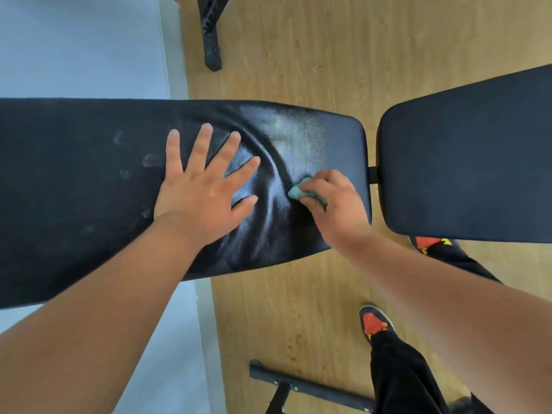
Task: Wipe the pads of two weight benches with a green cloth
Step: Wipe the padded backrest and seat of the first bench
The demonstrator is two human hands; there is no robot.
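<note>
A long black bench pad [89, 180] runs across the view from the left edge to the centre right. My left hand [203, 189] lies flat on it with fingers spread, and the vinyl is wrinkled around it. My right hand [334, 204] presses a bunched green cloth [298, 191] onto the pad near its right end. A damp sheen shows on the pad above the cloth, and pale smudges mark the pad to the left. A second black pad [472, 162] sits to the right across a narrow gap.
Wooden floor [298, 49] lies beyond and below the bench, with a pale wall or mat [74, 46] at the left. A black bench foot [210, 34] stands at the top, a black frame bar [310, 386] at the bottom. My shoes [375, 324] are at the lower right.
</note>
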